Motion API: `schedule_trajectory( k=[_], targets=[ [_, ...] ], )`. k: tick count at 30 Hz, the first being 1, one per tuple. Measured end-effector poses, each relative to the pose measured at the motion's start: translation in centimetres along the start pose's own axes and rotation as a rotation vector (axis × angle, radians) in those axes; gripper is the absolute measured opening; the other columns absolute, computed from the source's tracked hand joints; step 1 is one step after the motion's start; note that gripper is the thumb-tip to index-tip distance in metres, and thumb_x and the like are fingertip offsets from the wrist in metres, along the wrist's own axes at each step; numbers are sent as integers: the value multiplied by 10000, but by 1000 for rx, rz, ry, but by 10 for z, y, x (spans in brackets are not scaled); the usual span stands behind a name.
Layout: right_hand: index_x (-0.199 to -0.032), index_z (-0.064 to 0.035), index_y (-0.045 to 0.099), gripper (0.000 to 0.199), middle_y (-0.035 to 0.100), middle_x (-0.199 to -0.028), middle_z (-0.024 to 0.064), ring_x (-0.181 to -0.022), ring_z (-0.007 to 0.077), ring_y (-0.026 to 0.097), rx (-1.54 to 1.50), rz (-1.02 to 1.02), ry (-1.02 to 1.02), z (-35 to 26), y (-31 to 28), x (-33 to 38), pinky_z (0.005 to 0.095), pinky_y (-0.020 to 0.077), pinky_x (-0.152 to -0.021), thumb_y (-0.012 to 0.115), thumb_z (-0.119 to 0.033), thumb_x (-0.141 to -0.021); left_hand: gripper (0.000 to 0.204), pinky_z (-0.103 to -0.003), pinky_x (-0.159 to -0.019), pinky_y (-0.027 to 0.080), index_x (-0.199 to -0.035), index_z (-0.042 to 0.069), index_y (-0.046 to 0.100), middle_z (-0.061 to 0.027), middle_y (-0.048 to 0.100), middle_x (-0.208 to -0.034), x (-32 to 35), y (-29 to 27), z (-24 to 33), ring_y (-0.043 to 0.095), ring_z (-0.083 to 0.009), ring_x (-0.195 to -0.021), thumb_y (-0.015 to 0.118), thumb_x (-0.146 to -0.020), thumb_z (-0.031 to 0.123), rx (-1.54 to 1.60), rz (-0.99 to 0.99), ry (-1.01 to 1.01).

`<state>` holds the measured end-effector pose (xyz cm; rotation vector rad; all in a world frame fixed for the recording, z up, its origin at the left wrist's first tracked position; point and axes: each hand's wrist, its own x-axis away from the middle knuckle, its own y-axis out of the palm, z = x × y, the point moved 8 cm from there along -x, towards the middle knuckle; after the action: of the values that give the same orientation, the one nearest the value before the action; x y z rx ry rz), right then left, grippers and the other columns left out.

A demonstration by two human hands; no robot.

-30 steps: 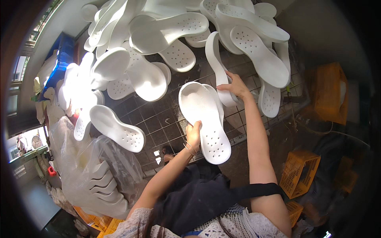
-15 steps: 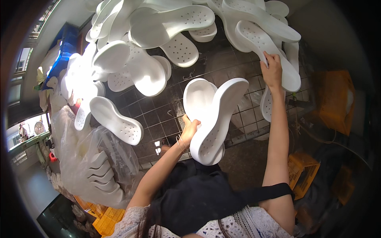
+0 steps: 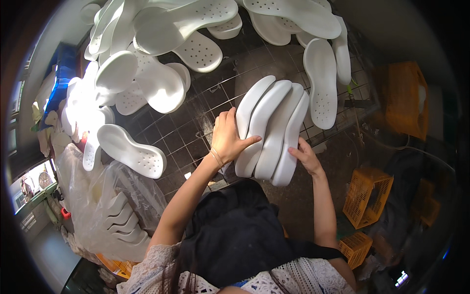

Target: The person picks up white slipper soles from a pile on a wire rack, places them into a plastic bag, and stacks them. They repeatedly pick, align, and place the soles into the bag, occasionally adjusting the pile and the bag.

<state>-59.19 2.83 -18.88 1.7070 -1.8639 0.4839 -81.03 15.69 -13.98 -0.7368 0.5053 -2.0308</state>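
Both hands hold a stack of several white shoe soles (image 3: 273, 139) in front of me, pressed face to face, their curved side edges turned up. My left hand (image 3: 229, 137) grips the left side, fingers along the outer sole and thumb across the edges. At the lower right side, my right hand (image 3: 306, 156) holds the outermost sole with its thumb on the edge; its other fingers are partly hidden. To the right of the stack lies a loose white sole (image 3: 321, 85) with small holes in one end. Another such sole (image 3: 131, 151) lies to the left.
A heap of white soles (image 3: 181, 27) covers the far side of the dark gridded surface (image 3: 183, 130). At left, a clear plastic bag (image 3: 88, 196) contains stacked soles. Orange crates (image 3: 368, 198) stand at the right, with a larger orange container (image 3: 407, 100) farther back.
My right hand has brought a sole from the far right to those in my left hand. The stack is now thicker and turned edge-up between both hands. The view has shifted slightly.
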Motion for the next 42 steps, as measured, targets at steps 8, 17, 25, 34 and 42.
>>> schedule_trajectory(
  k=[8,17,25,34,42],
  targets=[
    [-1022,28,650,280,677,-852,148,-694,156,608,535,171,-308,-70,41,14,325,482,-638,705,-164,-827,603,-370,-923,426,-1245,2,562,-152,544,-1039,3,-33,-14,531,-256,-975,379,-993,517,562,147,-28],
    [-1096,75,619,317,646,-1095,159,-991,196,595,345,-69,-106,-35,78,17,292,462,-853,470,-148,-927,94,-228,-887,408,-946,92,545,18,569,-1002,97,12,-94,511,-60,-987,521,-985,175,819,-122,-293],
    [-1485,-27,194,1164,337,-1407,285,-1195,426,485,1144,424,-489,4,156,120,478,456,-941,836,-438,-605,488,-296,-842,479,-1342,95,301,-61,493,-1216,118,30,-80,481,-131,-1085,573,-960,232,792,-106,-274],
    [-1417,36,327,994,487,-1280,189,-1175,312,504,530,83,-308,-84,139,132,414,406,-999,796,-272,-595,424,-393,-1033,390,-1224,16,545,-179,533,-1280,274,-173,-142,491,-319,-1227,678,-868,204,260,341,-149],
    [-1387,40,347,1093,518,-1255,149,-1188,226,498,558,-932,-161,-125,383,107,341,366,-1020,833,-319,-476,1284,-476,-1009,392,-1503,49,-76,-366,229,-1454,558,-360,-305,330,-424,-1353,848,-662,343,-801,1212,-1281]
  ],
)
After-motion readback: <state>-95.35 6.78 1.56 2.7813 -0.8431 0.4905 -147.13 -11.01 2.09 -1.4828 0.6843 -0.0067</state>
